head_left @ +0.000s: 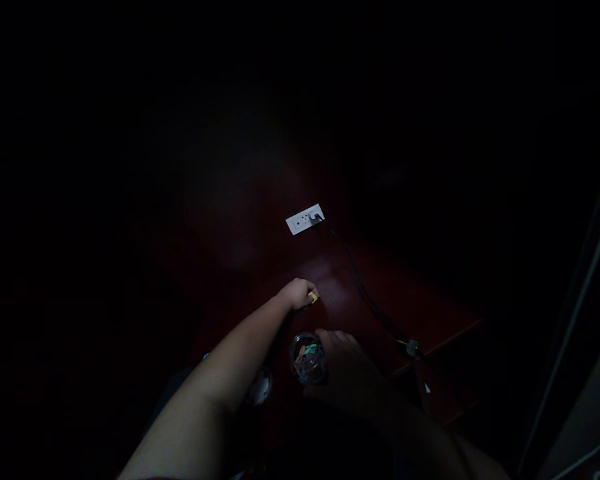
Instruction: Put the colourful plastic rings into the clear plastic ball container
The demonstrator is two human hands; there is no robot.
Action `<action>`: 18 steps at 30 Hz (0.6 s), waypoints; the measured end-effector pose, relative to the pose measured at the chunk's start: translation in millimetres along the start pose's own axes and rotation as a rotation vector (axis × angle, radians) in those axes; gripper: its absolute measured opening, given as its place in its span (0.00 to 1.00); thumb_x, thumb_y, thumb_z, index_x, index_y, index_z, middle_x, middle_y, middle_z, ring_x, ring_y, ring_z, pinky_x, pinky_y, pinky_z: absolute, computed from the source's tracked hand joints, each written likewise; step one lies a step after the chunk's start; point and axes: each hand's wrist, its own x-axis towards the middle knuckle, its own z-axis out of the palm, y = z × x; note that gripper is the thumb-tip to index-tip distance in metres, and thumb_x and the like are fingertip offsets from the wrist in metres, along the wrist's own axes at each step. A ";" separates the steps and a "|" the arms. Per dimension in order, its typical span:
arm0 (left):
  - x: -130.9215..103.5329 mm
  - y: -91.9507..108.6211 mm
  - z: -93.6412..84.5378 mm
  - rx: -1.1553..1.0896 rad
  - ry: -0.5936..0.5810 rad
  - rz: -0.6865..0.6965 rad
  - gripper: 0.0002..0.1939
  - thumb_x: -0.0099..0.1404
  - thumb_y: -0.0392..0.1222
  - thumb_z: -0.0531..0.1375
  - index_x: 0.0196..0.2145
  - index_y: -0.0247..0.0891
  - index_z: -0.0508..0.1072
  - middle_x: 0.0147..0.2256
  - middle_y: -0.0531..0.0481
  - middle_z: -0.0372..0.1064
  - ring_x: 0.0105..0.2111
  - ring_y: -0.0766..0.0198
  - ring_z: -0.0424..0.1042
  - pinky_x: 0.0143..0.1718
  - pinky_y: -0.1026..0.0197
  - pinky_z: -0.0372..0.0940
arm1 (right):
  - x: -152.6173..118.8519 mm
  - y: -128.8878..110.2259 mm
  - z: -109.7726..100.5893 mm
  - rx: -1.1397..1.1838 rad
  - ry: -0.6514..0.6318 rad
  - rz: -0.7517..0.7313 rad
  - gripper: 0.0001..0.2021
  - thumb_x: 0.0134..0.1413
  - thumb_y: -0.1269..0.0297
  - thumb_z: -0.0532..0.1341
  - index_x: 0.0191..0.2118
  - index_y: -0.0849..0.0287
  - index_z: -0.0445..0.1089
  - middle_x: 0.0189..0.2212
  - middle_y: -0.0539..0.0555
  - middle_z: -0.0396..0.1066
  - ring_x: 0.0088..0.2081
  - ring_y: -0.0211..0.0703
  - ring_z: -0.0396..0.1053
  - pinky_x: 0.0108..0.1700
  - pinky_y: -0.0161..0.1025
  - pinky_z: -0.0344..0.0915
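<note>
My left hand [299, 294] reaches forward over the dark red surface, its fingers closed on a small yellow piece [313, 297] whose exact kind is too small to tell. Nearer to me, my right hand [341, 363] is wrapped round the right side of a clear round jar [307, 359]. Small pieces, some green and some pinkish, show inside the jar through its open top. A round, pale lid-like disc [259, 387] lies left of the jar, partly behind my left forearm.
A white socket plate [305, 219] with a plug in it sits beyond my hands. From there a black cable [363, 288] runs right and down to a small grey object [413, 347] near the wooden edge [453, 336]. Much of the surroundings is too dark to make out.
</note>
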 end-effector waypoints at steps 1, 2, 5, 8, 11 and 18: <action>-5.1 -4.4 -2.3 -0.030 0.009 -0.027 0.12 0.55 0.36 0.57 0.36 0.38 0.76 0.34 0.52 0.75 0.33 0.68 0.72 0.38 0.68 0.63 | -0.1 -1.1 -0.8 0.003 0.001 -0.003 0.23 0.54 0.54 0.62 0.52 0.59 0.62 0.49 0.58 0.66 0.48 0.48 0.66 0.49 0.50 0.65; -10.8 -8.4 -5.5 -0.058 0.023 -0.054 0.12 0.55 0.36 0.57 0.36 0.38 0.77 0.34 0.52 0.75 0.33 0.68 0.72 0.38 0.69 0.63 | 0.0 -2.1 -1.4 0.010 0.002 -0.005 0.29 0.48 0.53 0.66 0.53 0.59 0.61 0.49 0.59 0.66 0.48 0.50 0.65 0.51 0.50 0.63; -30.8 -17.8 -19.5 -0.139 0.092 -0.119 0.13 0.54 0.36 0.58 0.37 0.36 0.77 0.34 0.51 0.75 0.32 0.68 0.71 0.37 0.69 0.64 | 2.2 -3.7 -1.1 0.032 -0.012 0.011 0.40 0.32 0.52 0.72 0.53 0.58 0.59 0.45 0.58 0.68 0.47 0.54 0.64 0.50 0.48 0.60; -53.0 -21.7 -35.7 -0.227 0.155 -0.141 0.14 0.55 0.36 0.58 0.38 0.33 0.77 0.34 0.48 0.75 0.32 0.68 0.71 0.36 0.68 0.65 | 8.3 -3.6 2.9 0.007 -0.036 0.063 0.36 0.31 0.52 0.71 0.49 0.56 0.60 0.43 0.57 0.69 0.46 0.54 0.65 0.47 0.46 0.57; -74.1 -21.0 -47.7 -0.322 0.193 -0.131 0.14 0.55 0.36 0.57 0.39 0.32 0.76 0.34 0.47 0.75 0.31 0.68 0.72 0.34 0.68 0.65 | 18.6 -4.4 9.2 -0.045 -0.039 0.102 0.36 0.31 0.49 0.70 0.48 0.56 0.61 0.43 0.57 0.69 0.46 0.55 0.64 0.46 0.45 0.55; -105.6 -7.7 -48.7 -0.440 0.263 -0.103 0.13 0.53 0.34 0.58 0.38 0.30 0.77 0.30 0.47 0.74 0.28 0.69 0.70 0.30 0.69 0.64 | 46.4 -13.5 24.5 -0.122 -0.048 0.150 0.34 0.32 0.44 0.68 0.46 0.57 0.60 0.43 0.59 0.69 0.48 0.56 0.63 0.45 0.44 0.55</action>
